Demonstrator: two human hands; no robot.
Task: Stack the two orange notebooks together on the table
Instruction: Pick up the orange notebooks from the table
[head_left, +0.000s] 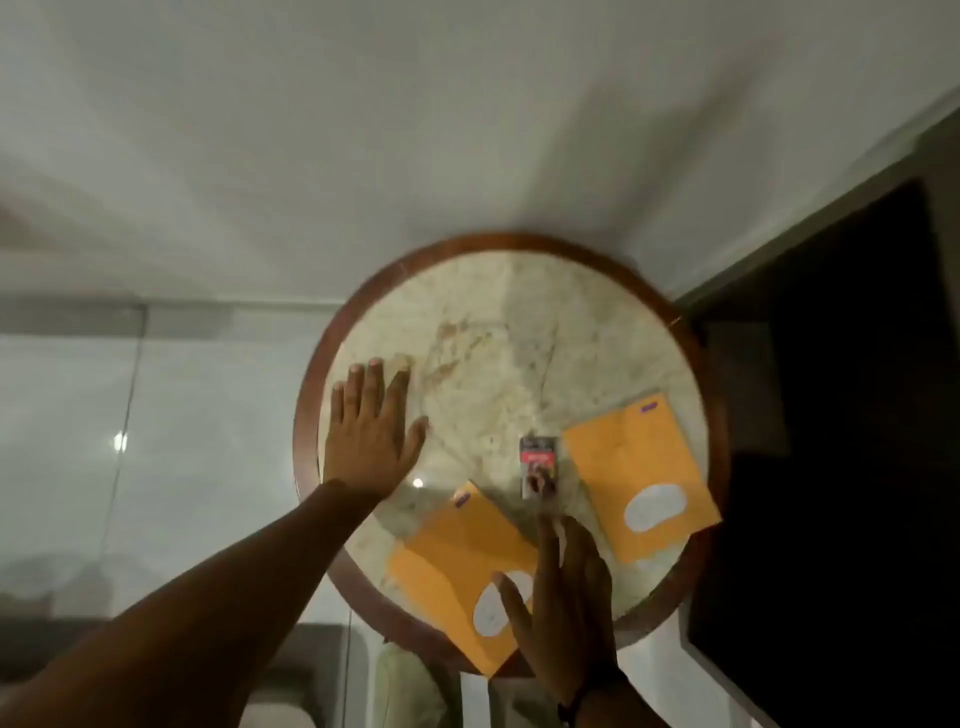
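Observation:
Two orange notebooks lie apart on a round marble table (483, 322) with a brown wooden rim. One notebook (452, 566) sits at the near edge, partly overhanging the rim. The other notebook (639, 467) lies at the right edge, each with a white oval label. My left hand (371, 431) is flat and open over the table's left side, holding nothing. My right hand (561, 603) is open with fingers stretched forward, over the right part of the near notebook and covering some of its label. Whether it touches the notebook is unclear.
A small card pack (540, 467) lies between the two notebooks. A dark panel (831, 415) stands to the right of the table. A white wall (363, 130) is behind, and glass (78, 415) is at the left.

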